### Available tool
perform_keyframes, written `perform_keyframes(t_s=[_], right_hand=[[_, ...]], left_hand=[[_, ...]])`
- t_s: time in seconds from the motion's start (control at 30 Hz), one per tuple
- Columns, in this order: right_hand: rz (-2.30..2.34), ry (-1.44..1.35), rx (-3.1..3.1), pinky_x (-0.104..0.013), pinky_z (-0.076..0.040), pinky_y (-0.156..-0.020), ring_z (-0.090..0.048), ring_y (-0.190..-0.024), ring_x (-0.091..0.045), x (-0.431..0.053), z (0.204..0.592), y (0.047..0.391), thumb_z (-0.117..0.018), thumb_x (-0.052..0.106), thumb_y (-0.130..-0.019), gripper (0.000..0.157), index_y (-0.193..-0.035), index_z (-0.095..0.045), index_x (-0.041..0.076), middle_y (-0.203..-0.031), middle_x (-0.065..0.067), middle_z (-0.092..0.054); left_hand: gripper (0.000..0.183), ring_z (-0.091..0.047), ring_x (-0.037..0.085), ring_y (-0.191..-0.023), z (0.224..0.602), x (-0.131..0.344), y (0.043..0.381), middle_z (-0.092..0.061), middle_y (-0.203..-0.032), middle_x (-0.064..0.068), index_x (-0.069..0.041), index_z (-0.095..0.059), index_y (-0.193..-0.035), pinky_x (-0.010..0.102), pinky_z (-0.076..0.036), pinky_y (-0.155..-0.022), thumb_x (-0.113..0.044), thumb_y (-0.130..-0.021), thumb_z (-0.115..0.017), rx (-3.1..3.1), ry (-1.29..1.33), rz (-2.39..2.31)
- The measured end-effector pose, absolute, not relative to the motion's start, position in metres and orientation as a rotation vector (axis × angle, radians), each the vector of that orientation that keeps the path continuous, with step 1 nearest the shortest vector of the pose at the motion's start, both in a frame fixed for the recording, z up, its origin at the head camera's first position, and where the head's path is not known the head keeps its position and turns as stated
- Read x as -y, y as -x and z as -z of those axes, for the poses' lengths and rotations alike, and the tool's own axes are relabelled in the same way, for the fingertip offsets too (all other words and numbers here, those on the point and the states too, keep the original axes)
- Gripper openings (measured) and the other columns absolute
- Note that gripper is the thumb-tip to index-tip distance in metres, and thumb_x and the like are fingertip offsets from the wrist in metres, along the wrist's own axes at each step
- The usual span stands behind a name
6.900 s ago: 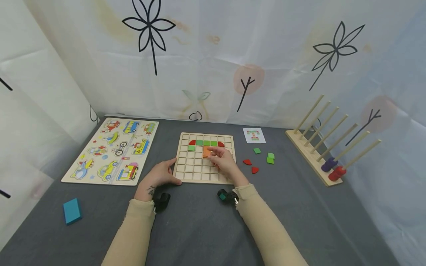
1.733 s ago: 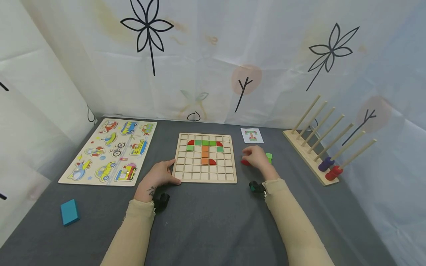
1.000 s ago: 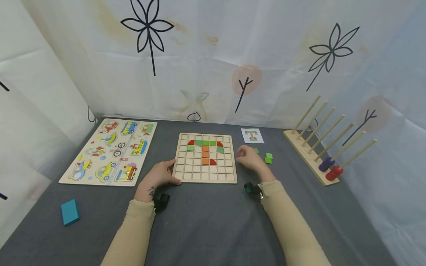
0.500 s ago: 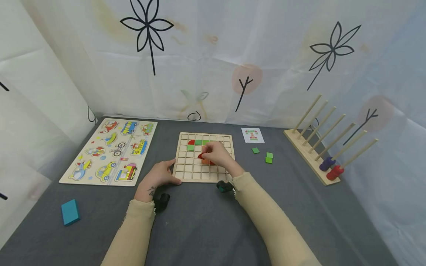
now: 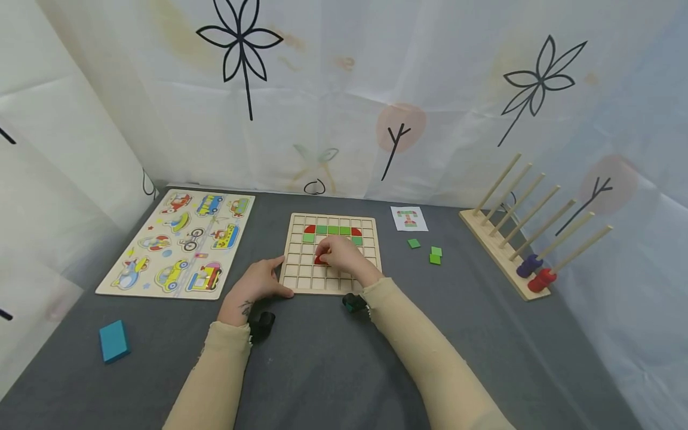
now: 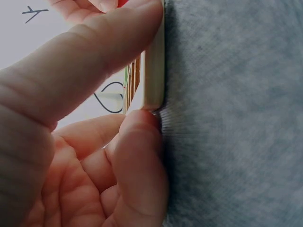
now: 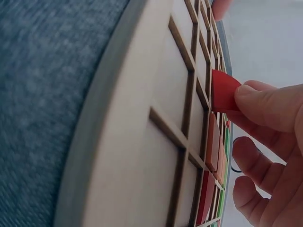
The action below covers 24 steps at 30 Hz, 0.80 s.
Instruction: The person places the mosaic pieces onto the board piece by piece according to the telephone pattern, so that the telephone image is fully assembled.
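Observation:
My right hand (image 5: 343, 254) is over the middle of the wooden grid board (image 5: 309, 284). Its thumb and fingers pinch a red quarter-round tile (image 7: 224, 92), which stands tilted at a grid cell beside an orange tile (image 7: 212, 144) in the right wrist view. Another red tile (image 7: 204, 197) lies in the grid on the orange tile's other side. Farther up the board, green tiles (image 5: 334, 230) form a row with a red tile at each end. My left hand (image 5: 258, 285) holds the board's near left corner, thumb on the front edge and fingers along the left side.
Right of the board lie several loose green tiles (image 5: 413, 243) and a printed pattern card (image 5: 409, 219). Farther right stands a peg rack (image 5: 500, 251) with purple and red rings. A vehicle puzzle board (image 5: 183, 245) and a blue block (image 5: 114, 341) are on the left.
My right hand has picked up the red tile from the table at right and carried it left onto the board. Earlier, orange and red tiles were added there. My left hand stays at the corner.

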State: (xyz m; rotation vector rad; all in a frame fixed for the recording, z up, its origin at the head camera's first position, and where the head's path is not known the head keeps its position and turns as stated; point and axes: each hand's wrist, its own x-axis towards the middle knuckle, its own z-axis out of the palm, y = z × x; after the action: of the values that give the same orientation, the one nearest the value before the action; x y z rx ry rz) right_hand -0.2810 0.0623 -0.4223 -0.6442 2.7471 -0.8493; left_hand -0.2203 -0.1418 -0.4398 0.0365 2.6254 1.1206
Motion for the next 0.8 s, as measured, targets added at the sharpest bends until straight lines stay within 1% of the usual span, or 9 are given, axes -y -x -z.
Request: perform_keyframes(t_s=[0.23, 0.47, 0.57, 0.7, 0.73, 0.8], right_hand=[[0.802, 0.669, -2.764, -0.029, -0.046, -0.078, -0.059, -0.088, -0.015, -0.061, 0.424, 0.283, -0.059, 0.007, -0.087, 0.015, -0.094, -0.072, 0.010, -0.096, -0.002, -0.068], [0.746, 0.656, -2.787, -0.029, -0.046, -0.078, -0.058, -0.088, -0.015, -0.059, 0.425, 0.284, -0.058, 0.007, -0.088, 0.016, -0.094, -0.073, 0.010, -0.098, -0.003, -0.068], [0.713, 0.657, -2.802, -0.031, -0.046, -0.081, -0.058, -0.093, -0.017, -0.060, 0.425, 0.283, -0.056, 0.006, -0.088, 0.019, -0.097, -0.073, 0.011, -0.102, -0.004, -0.067], [0.768, 0.603, -2.796, -0.035, -0.045, -0.085, -0.056, -0.103, -0.020, -0.067, 0.422, 0.279, -0.052, 0.006, -0.089, 0.025, -0.107, -0.069, 0.010, -0.113, -0.006, -0.062], [0.817, 0.576, -2.791, -0.036, -0.045, -0.084, -0.055, -0.103, -0.020, -0.071, 0.421, 0.278, -0.052, 0.007, -0.089, 0.026, -0.109, -0.068, 0.010, -0.115, -0.006, -0.061], [0.940, 0.520, -2.775, -0.035, -0.046, -0.078, -0.056, -0.096, -0.021, -0.082, 0.417, 0.278, -0.053, 0.009, -0.088, 0.026, -0.111, -0.066, 0.008, -0.112, -0.007, -0.060]], left_hand=[[0.095, -0.042, 0.015, -0.051, 0.440, 0.142, 0.221, -0.049, -0.060, 0.004, -0.004, -0.034, -0.143, 0.028, -0.034, -0.048, -0.017, -0.063, -0.083, -2.618, -0.034, -1.127], [0.095, -0.042, 0.015, -0.052, 0.440, 0.142, 0.221, -0.049, -0.060, 0.004, -0.004, -0.034, -0.143, 0.028, -0.034, -0.049, -0.017, -0.063, -0.084, -2.622, -0.036, -1.118], [0.095, -0.042, 0.015, -0.052, 0.441, 0.142, 0.222, -0.049, -0.060, 0.004, -0.004, -0.034, -0.143, 0.028, -0.034, -0.049, -0.018, -0.063, -0.084, -2.623, -0.036, -1.116], [0.096, -0.042, 0.015, -0.053, 0.441, 0.142, 0.222, -0.050, -0.061, 0.005, -0.005, -0.034, -0.143, 0.028, -0.034, -0.049, -0.018, -0.063, -0.084, -2.624, -0.022, -1.110], [0.096, -0.042, 0.015, -0.053, 0.441, 0.142, 0.222, -0.049, -0.062, 0.005, -0.005, -0.034, -0.143, 0.028, -0.034, -0.049, -0.018, -0.063, -0.084, -2.625, -0.021, -1.109], [0.096, -0.042, 0.015, -0.053, 0.441, 0.142, 0.222, -0.049, -0.061, 0.005, -0.005, -0.034, -0.143, 0.028, -0.034, -0.049, -0.018, -0.063, -0.084, -2.628, -0.020, -1.107]])
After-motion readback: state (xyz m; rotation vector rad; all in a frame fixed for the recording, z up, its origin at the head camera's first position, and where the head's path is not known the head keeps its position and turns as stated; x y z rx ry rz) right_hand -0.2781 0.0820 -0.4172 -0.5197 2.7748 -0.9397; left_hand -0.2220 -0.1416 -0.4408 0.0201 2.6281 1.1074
